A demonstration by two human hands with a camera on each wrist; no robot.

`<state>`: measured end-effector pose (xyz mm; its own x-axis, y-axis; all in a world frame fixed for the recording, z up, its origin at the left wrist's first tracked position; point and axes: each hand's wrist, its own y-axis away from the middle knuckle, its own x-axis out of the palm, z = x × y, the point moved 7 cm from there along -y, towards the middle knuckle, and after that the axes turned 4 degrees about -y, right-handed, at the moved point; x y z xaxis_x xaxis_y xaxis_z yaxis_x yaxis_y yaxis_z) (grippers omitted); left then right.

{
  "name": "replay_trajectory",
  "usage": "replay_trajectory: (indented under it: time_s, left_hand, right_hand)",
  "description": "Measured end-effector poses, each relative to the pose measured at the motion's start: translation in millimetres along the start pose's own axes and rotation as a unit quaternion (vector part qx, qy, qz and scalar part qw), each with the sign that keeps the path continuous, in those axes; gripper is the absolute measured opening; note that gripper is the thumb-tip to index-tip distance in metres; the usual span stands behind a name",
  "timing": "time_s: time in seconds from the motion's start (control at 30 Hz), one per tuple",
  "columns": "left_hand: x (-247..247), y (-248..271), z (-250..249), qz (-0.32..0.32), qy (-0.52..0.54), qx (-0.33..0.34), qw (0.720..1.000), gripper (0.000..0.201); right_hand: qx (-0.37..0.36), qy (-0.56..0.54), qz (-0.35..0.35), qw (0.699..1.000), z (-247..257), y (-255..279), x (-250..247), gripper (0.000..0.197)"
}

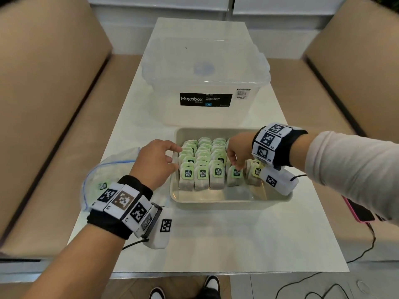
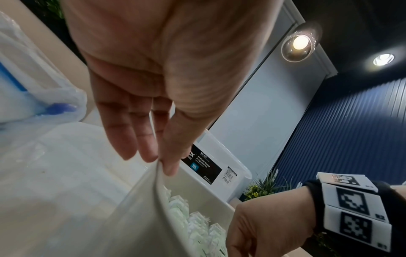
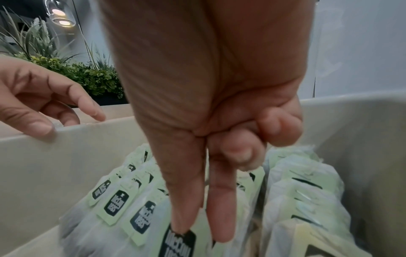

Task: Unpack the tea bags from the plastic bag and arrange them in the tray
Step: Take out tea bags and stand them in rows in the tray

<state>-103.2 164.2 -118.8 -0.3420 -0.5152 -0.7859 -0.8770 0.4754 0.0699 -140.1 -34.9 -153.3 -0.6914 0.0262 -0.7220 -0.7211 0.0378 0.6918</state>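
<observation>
A metal tray (image 1: pixel 226 205) on the white table holds several rows of tea bags (image 1: pixel 203 160) standing upright with green labels. My right hand (image 1: pixel 236 166) reaches into the tray. Its thumb and forefinger pinch the front tea bag (image 1: pixel 235 176) of the fourth row; in the right wrist view that bag's label (image 3: pixel 178 243) sits under the thumb tip. My left hand (image 1: pixel 177 158) pinches the tray's left rim (image 2: pixel 158 191), thumb inside and fingers outside. The clear zip plastic bag (image 1: pixel 108 169) lies left of the tray with one tea bag (image 1: pixel 102 186) showing inside.
A clear lidded Megabox storage box (image 1: pixel 205 83) stands just behind the tray. A pink phone (image 1: pixel 358 210) with a black cable lies at the table's right edge. Tan bench seats flank the table (image 1: pixel 194 244).
</observation>
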Motion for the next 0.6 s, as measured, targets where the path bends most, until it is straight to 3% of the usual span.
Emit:
replay_trajectory:
  time_s: [0.13,0.37,0.6]
  left_hand:
    - [0,0,-1,0.000,-0.003,0.003,1.000,0.033]
    - [-1,0,-1,0.001,0.002,0.007,1.000,0.030]
    - [-63,10,37,-0.086,0.028,-0.018,0.996,0.020]
  right_hand:
    - [0.010,0.000,-0.001,1.000,-3,-4,2,0.008]
    - [0.037,-0.033,-0.033,0.998,-10,10,-8,0.025]
    - [-0.015,-0.082,-0.157,0.984,30,40,-49,0.011]
